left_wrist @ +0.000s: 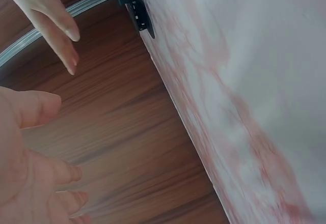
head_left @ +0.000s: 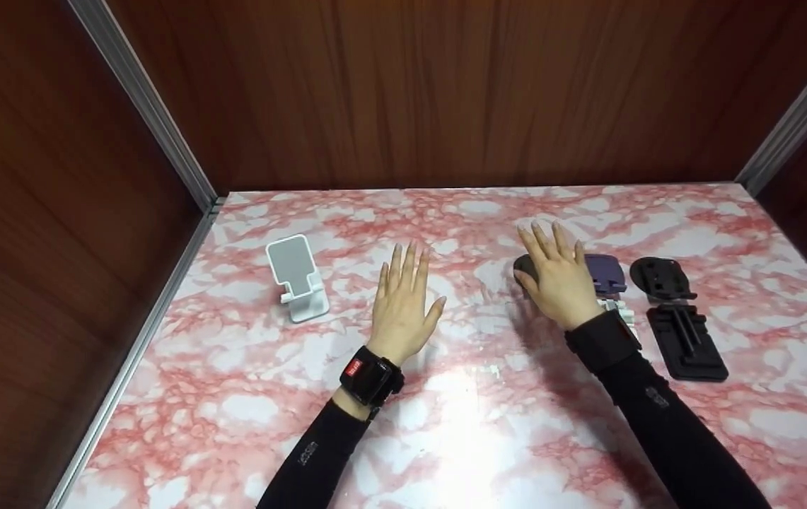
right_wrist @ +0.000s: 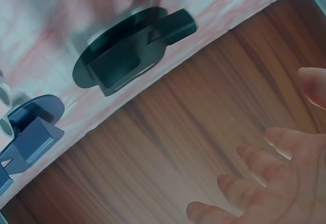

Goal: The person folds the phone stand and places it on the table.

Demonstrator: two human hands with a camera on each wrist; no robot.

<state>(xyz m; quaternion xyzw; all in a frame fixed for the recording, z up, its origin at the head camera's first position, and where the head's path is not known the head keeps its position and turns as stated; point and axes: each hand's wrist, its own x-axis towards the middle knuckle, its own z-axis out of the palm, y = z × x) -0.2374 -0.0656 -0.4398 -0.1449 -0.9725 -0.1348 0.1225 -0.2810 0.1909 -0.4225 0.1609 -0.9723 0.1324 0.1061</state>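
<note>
My left hand (head_left: 402, 314) hovers palm down over the table, fingers straight and thumb spread, holding nothing. To its left stands an unfolded white phone stand (head_left: 293, 265) with a grey face. My right hand (head_left: 564, 286) is likewise outstretched and holds nothing. It partly covers a dark round-based phone stand (head_left: 525, 267), which looks dark green in the right wrist view. Just right of that hand lies a folded purple phone stand (head_left: 605, 273). White stand parts (head_left: 619, 309) show beside the right wrist, largely hidden by it.
Farther right lie a black round-based stand (head_left: 660, 278) and, nearer me, a long black folded stand (head_left: 687, 343). The red-and-white marbled table (head_left: 247, 410) is bounded by brown wood-grain panels (head_left: 445, 92) at the back and sides, with metal rails (head_left: 155, 106) at the corners.
</note>
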